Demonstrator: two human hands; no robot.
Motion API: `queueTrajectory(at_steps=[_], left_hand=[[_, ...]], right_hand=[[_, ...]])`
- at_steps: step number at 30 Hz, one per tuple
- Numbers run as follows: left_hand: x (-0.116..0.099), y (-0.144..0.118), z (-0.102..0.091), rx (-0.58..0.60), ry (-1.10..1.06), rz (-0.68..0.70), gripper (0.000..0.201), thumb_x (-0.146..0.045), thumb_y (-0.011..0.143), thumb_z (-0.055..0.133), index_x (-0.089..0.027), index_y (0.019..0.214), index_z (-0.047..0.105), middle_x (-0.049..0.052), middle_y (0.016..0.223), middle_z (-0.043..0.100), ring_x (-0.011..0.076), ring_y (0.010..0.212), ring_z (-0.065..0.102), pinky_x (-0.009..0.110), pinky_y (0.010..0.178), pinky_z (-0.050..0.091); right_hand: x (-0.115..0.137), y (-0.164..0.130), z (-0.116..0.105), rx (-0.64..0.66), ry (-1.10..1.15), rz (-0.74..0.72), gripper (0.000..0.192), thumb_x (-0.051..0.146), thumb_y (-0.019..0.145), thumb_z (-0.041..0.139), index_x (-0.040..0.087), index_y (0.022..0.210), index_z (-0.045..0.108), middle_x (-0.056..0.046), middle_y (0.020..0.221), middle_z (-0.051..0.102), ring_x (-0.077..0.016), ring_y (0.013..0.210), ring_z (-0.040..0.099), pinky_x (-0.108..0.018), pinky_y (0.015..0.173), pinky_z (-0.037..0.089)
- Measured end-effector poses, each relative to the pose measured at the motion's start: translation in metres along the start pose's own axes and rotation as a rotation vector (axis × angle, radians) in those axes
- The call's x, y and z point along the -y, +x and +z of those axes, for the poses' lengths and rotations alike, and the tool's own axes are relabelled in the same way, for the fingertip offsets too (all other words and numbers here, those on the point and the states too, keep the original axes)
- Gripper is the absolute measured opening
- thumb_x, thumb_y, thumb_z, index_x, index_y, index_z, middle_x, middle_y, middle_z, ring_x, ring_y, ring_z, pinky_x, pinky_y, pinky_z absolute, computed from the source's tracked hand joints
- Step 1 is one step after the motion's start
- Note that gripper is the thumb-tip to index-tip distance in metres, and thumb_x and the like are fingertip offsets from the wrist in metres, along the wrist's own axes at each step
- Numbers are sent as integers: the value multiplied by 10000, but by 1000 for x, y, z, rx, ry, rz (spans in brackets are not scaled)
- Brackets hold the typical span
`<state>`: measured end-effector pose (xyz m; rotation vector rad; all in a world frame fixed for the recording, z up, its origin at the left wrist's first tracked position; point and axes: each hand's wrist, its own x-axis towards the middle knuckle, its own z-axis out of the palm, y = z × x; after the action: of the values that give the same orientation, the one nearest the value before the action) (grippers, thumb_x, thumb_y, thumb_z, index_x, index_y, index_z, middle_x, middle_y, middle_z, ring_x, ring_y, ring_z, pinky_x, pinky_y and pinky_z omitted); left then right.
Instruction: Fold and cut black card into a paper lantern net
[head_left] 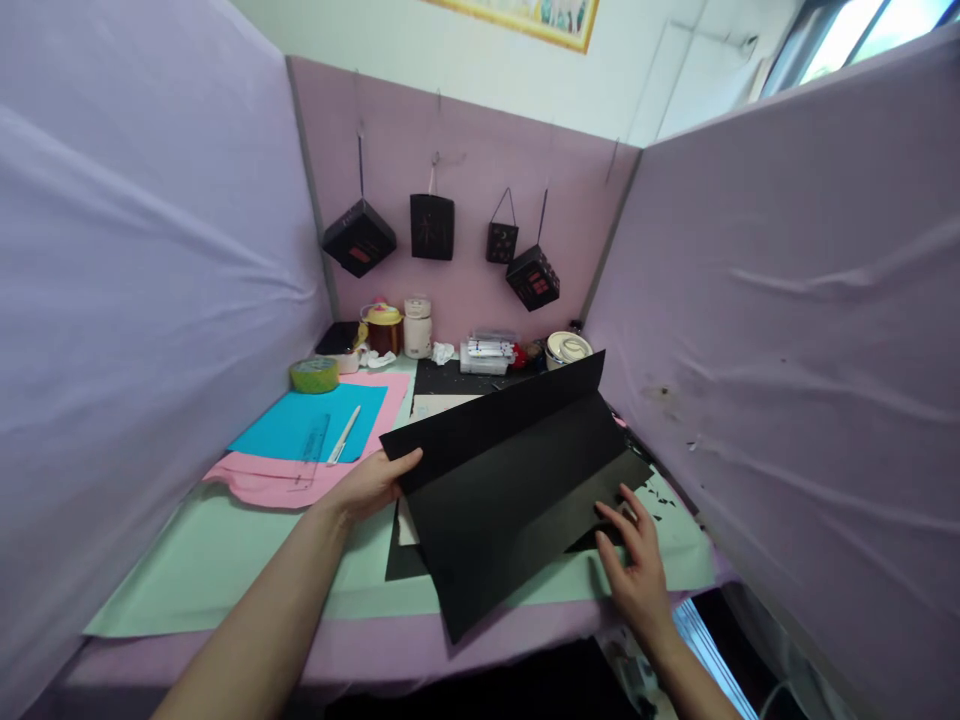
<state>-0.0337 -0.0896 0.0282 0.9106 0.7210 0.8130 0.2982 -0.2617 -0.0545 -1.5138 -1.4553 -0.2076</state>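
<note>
A large sheet of black card (517, 480) with a crease along its far side is held tilted above the table. My left hand (379, 482) grips its left edge, thumb on top and fingers underneath. Over the sheet's near right edge, my right hand (634, 565) has its fingers spread; whether the fingertips touch the card I cannot tell. Beneath the sheet, part of a pale board (442, 404) and more black paper (405, 566) show on the light green table cover (247, 570).
Blue paper (277, 420) on pink paper carries a white pen-like cutter (344, 435) and a clear ruler (312, 445). Green tape (315, 375), a white bottle (418, 328) and a box of pens (489, 355) stand behind. Black paper lanterns (433, 228) hang on the pink back panel. Cloth walls flank both sides.
</note>
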Motion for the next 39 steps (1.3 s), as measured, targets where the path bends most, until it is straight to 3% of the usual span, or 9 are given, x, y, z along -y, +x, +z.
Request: queueTrajectory(at_steps=[5, 9, 13, 16, 20, 24, 30, 35, 39], left_hand=[[-3, -5, -1, 28, -83, 56, 414, -243, 740, 763, -151, 1130, 658, 130, 1107, 695, 315, 1125, 600, 438, 992, 476], [-6, -8, 0, 15, -120, 65, 361, -235, 761, 744, -158, 1106, 669, 126, 1047, 716, 316, 1092, 621, 431, 983, 482], [-9, -10, 0, -9, -147, 80, 346, -227, 802, 702, -168, 1139, 653, 120, 1037, 720, 295, 1057, 644, 405, 943, 515], [-12, -7, -3, -61, -143, 70, 285, -271, 834, 663, -152, 1094, 669, 128, 1045, 716, 289, 1022, 662, 370, 882, 552], [-17, 0, -8, -150, -180, 34, 299, -329, 854, 628, -147, 1089, 664, 126, 1001, 727, 280, 933, 696, 367, 824, 576], [-21, 2, -11, -214, -232, 8, 326, -344, 875, 589, -129, 1113, 642, 120, 933, 739, 269, 845, 716, 389, 790, 582], [-25, 1, -9, -234, -234, 0, 369, -385, 865, 580, -144, 1138, 639, 103, 891, 743, 264, 769, 723, 388, 735, 588], [-22, -2, -10, -117, -237, 48, 470, -502, 895, 486, -136, 1144, 645, 105, 884, 742, 272, 836, 714, 382, 773, 569], [-12, -3, -22, 34, -279, 122, 762, -804, 733, 439, -195, 1139, 651, 102, 989, 730, 313, 1084, 623, 412, 933, 487]], right_hand=[[16, 42, 4, -166, 82, 198, 374, 401, 888, 501, 233, 1211, 587, -113, 1461, 270, -317, 1352, 288, -537, 1062, 324], [10, 72, 14, -268, 252, 355, 451, 442, 848, 552, 224, 1242, 559, -134, 1367, 391, -292, 1231, 449, -441, 960, 454], [10, 86, 21, -216, 479, 351, 487, 399, 882, 497, 238, 1339, 452, -111, 1253, 554, -216, 963, 621, -334, 737, 554], [17, 85, 21, -195, 510, 334, 427, 375, 920, 422, 233, 1319, 477, -104, 1296, 558, -216, 1030, 618, -326, 758, 554], [25, 74, 14, -165, 364, 203, 381, 352, 925, 413, 220, 1254, 555, -98, 1282, 578, -230, 1135, 566, -370, 883, 513], [28, 63, 9, -40, 166, 75, 300, 347, 899, 483, 212, 1112, 646, -81, 1017, 668, -205, 911, 637, -324, 765, 546], [26, 49, 10, 34, 100, -37, 317, 289, 884, 510, 211, 1173, 614, -83, 1105, 678, -206, 939, 671, -296, 738, 569], [38, 43, 15, -19, -51, -70, 229, 323, 893, 508, 215, 976, 693, -55, 910, 736, -217, 797, 700, -320, 714, 554], [70, 52, 18, 120, -136, -5, 230, 324, 898, 482, 232, 901, 692, -32, 768, 729, -204, 634, 678, -286, 557, 486]])
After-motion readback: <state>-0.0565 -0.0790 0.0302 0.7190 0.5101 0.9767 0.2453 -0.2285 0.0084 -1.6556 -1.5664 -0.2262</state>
